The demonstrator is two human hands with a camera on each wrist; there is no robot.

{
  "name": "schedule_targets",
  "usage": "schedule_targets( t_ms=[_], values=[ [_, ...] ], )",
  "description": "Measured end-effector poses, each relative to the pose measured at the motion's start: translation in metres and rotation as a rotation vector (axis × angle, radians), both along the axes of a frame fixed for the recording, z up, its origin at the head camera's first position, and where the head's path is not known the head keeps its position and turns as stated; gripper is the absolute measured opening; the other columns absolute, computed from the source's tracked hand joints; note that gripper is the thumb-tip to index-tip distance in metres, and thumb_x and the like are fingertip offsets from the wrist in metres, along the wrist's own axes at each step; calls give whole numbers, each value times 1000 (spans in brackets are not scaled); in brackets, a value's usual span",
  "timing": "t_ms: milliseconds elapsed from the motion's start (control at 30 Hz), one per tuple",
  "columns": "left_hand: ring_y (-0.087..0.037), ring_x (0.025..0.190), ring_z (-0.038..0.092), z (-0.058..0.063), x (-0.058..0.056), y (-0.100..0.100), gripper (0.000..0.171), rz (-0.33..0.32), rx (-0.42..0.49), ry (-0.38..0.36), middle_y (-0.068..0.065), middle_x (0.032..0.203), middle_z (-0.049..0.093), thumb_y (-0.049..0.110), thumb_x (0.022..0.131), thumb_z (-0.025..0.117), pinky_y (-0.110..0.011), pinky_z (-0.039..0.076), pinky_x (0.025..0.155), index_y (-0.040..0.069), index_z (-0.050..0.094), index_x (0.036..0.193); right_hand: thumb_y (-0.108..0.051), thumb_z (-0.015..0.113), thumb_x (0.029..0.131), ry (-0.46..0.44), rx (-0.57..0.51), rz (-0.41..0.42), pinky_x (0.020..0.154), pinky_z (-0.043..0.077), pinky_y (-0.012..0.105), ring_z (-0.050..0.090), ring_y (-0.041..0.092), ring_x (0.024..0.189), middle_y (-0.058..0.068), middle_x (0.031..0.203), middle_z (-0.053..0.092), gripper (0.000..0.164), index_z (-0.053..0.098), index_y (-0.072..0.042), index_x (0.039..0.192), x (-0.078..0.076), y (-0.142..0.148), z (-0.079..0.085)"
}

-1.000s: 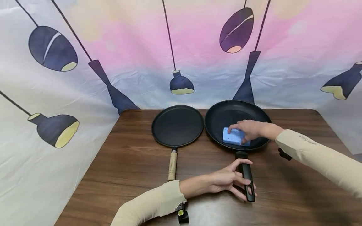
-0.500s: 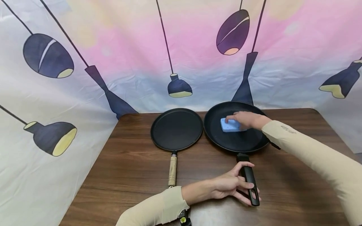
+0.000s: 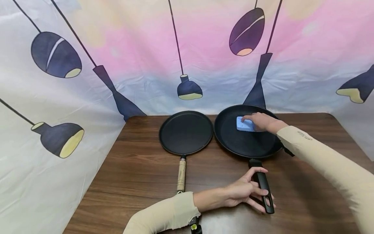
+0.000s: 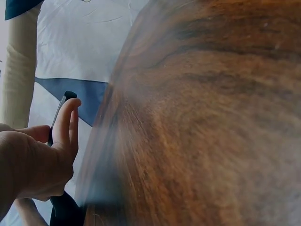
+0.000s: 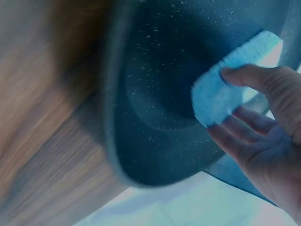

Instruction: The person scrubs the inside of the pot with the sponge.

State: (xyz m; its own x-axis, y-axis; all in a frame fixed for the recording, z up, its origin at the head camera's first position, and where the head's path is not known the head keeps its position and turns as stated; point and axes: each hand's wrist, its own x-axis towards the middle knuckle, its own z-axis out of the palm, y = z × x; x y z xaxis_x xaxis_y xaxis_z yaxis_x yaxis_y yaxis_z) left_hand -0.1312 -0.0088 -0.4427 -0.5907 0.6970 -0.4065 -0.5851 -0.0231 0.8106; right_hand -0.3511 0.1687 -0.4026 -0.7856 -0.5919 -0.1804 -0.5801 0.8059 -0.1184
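A black frying pan lies at the back right of the table. My right hand holds a light blue sponge against the pan's inside, toward its far part. In the right wrist view the thumb presses one side of the sponge and the other fingers lie along its opposite side. My left hand grips the pan's black handle, thumb on one side and fingers around the other. The left wrist view catches that hand at its left edge, with part of the handle showing.
A flat black griddle pan with a wooden handle lies just left of the frying pan, their rims close together. Both rest on a brown wooden table. Behind the table hangs a backdrop cloth printed with lamps.
My right hand has moved the sponge from the pan's near part to its far part. The left hand keeps its grip on the handle, and the view has shifted slightly.
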Motion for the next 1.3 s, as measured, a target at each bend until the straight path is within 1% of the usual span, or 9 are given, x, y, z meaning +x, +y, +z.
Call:
schedule_targets(
  t_ms=[167,300,400,600,767,900,1000,1133,1300],
  values=[
    [-54,122,60,3,-8,-9,58,45,-8,19,-29,124,68,-3,102,55,-69,48,98,37,39,142,1,81,83,-7,41,124,68,57,39,64,27,82,22,113,66,56,60,-21,130,18,-9,12],
    [-53,120,62,6,-11,-21,59,83,-29,39,-32,124,67,-3,102,54,-69,50,96,32,36,146,3,81,82,-1,63,250,66,57,36,63,25,79,18,109,65,56,59,-23,127,35,-26,11],
    [-52,119,62,6,-12,-25,59,75,-27,46,-32,123,67,-3,102,54,-67,51,96,32,35,146,10,77,81,-12,70,301,62,53,31,59,21,74,16,105,63,58,60,-24,126,47,-31,11],
    [-51,121,62,4,-10,-20,58,58,-16,21,-30,122,68,-3,102,56,-68,50,98,35,38,143,15,72,82,-56,59,267,59,43,27,51,19,68,14,107,62,57,58,-25,118,53,-28,9],
    [-50,120,63,0,-5,-15,57,42,-18,-8,-30,123,68,-2,102,55,-69,48,99,38,40,140,13,77,80,-64,-15,245,69,54,35,58,25,82,16,116,60,54,57,-24,114,43,-16,0],
    [-51,120,62,-1,1,-11,55,21,-12,-21,-30,123,68,-1,103,55,-69,47,100,39,41,137,12,78,80,12,-87,174,77,59,45,62,32,93,23,120,59,54,61,-18,120,27,-2,-8],
    [-53,122,60,-2,5,-9,54,-2,-5,-28,-30,123,68,-1,103,54,-69,46,101,40,40,136,17,71,83,59,-97,100,68,56,41,61,28,77,30,120,57,53,61,-12,127,16,8,-11],
    [-55,123,58,-3,7,-6,55,-16,10,-34,-31,122,68,-2,103,54,-70,45,101,40,42,136,18,63,86,58,-58,15,57,44,32,49,20,58,32,115,57,54,58,-10,132,7,15,-10],
    [-56,123,58,-1,2,-5,55,-13,17,-28,-30,118,69,-3,103,54,-71,44,101,39,43,135,14,67,86,33,7,-9,63,53,37,56,22,68,29,112,58,55,58,-12,133,6,19,0]
  ],
)
